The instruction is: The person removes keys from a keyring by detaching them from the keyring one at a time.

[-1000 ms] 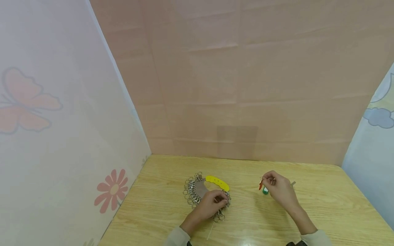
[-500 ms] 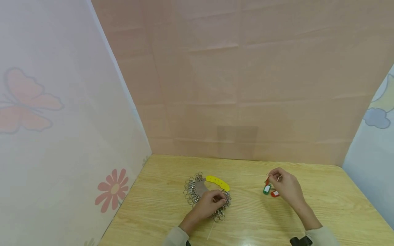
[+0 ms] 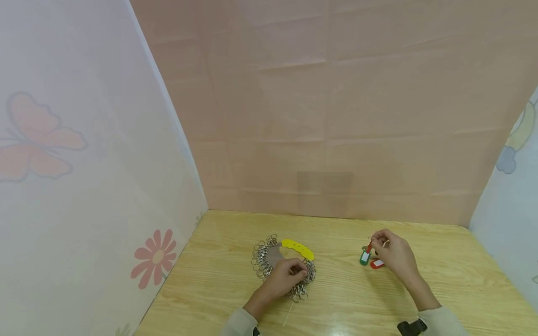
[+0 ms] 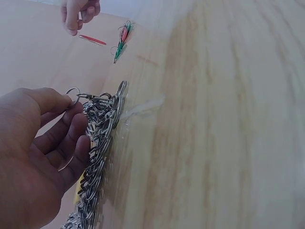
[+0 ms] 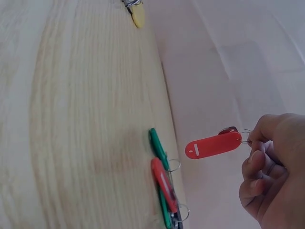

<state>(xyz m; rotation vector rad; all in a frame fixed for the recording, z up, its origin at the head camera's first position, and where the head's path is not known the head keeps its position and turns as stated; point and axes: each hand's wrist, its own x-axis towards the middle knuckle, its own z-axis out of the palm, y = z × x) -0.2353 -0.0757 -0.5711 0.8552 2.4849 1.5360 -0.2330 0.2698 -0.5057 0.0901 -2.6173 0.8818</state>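
Observation:
With thumb and fingertips, my left hand [image 3: 282,277] pinches one metal ring [image 4: 73,91] of a bunch of rings and clips [image 3: 261,255]. The bunch hangs around a grey plate with a yellow handle [image 3: 297,248] and lies on the table. My right hand [image 3: 397,259] pinches the small ring of a red key tag [image 5: 214,145], which hangs above the table. Below that hand lie a green key tag [image 3: 364,257] and another red key tag [image 3: 377,264]; the right wrist view shows a second green tag [image 5: 155,141] in that pile.
The light wooden table [image 3: 336,298] meets a tan cloth backdrop [image 3: 269,177] at the back. A panel with a butterfly and flower print [image 3: 155,256] stands at left, another printed panel [image 3: 508,205] at right. A thin clear strip [image 3: 287,313] sticks out below the rings.
My right hand has moved slightly right with the red key tag, uncovering the green and red tags on the table. My left hand stays at the rings.

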